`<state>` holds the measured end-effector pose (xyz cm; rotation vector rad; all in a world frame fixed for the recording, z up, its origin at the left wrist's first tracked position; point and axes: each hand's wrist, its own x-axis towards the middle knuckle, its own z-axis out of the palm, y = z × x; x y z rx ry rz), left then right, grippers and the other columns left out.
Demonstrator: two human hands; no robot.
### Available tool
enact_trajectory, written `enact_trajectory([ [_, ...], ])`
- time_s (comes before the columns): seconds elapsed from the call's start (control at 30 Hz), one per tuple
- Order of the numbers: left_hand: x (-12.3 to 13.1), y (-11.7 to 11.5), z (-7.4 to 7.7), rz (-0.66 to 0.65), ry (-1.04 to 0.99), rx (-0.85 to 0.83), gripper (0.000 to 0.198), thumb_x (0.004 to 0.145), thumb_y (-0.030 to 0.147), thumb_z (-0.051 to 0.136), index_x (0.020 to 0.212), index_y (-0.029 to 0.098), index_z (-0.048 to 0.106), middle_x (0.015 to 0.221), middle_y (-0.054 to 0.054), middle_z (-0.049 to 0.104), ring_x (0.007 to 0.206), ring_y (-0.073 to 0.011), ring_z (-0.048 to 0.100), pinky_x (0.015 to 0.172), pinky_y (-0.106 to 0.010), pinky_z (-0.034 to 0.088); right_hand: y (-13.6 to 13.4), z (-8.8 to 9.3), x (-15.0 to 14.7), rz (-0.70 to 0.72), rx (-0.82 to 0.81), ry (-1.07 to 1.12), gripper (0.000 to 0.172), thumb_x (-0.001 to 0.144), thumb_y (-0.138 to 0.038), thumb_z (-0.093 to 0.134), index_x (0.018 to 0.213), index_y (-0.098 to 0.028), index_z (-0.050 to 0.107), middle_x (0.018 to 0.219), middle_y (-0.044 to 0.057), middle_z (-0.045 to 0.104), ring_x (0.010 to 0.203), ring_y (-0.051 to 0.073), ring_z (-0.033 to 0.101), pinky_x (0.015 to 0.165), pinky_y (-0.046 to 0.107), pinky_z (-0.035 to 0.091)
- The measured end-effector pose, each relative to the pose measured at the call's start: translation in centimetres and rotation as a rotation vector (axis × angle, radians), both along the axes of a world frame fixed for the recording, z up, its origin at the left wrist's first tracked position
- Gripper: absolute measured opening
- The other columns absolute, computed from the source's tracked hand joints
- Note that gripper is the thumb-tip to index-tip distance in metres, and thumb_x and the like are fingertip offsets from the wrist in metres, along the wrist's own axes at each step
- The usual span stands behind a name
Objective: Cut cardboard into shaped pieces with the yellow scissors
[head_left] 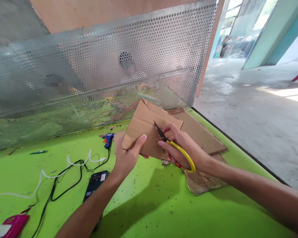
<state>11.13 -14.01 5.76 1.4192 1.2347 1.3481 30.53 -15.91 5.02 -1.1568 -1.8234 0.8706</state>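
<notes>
I'm watching the left hand (125, 158) pinch the lower edge of a cardboard piece (141, 127), thumb laid flat on top and fingers curled underneath, holding it tilted up off the table. The right hand (186, 147) is closed through the yellow loop handles of the scissors (172, 143) - dark slim blades pointing up and to the left, their tips lying against the cardboard's face near its right side. Whether the blades are biting into the sheet I cannot tell from here. The piece is plain brown corrugated board, roughly rectangular, with a fold line across it. Beneath and behind it lie more flat cardboard sheets (201, 135), and a ragged, torn scrap (201, 181) sits under the right wrist. All of this rests on a bright green table (164, 211), smooth and speckled with small dark crumbs. Off to the left I see a blue glue gun (108, 138), a looping black cable (64, 185) beside a white cable (47, 173), a phone (95, 183) with its screen lit, and a pink object (13, 223) at the corner. A perforated metal screen (114, 59) stands along the far edge - people sit blurred behind it. To the right, a bare concrete floor (250, 115) runs towards bright openings.
</notes>
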Motion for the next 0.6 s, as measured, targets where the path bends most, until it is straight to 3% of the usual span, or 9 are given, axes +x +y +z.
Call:
enact_trajectory([
  [0.3,0.05,-0.16,-0.13,0.0,-0.023,0.007,0.027,0.071,0.033,0.081,0.084,0.011,0.072,0.071,-0.002,0.067,0.046,-0.0143,0.06,0.034,-0.027,0.056,-0.35,-0.18,-0.29,-0.011,-0.014,0.031,0.019,0.098,-0.036,0.051,0.107,-0.024,0.039,0.064,-0.007,0.057,0.045,0.011,0.052,0.043,0.021,0.037],
  [0.6,0.3,0.13,-0.45,-0.051,-0.066,-0.04,0.036,0.069,0.04,0.084,0.087,0.011,0.073,0.078,-0.005,0.071,0.053,-0.0176,0.065,0.036,-0.03,0.059,0.15,0.55,0.33,-0.116,0.044,-0.084,0.018,0.093,-0.032,0.057,0.099,-0.022,0.043,0.071,-0.002,0.058,0.063,0.017,0.058,0.053,0.026,0.039],
])
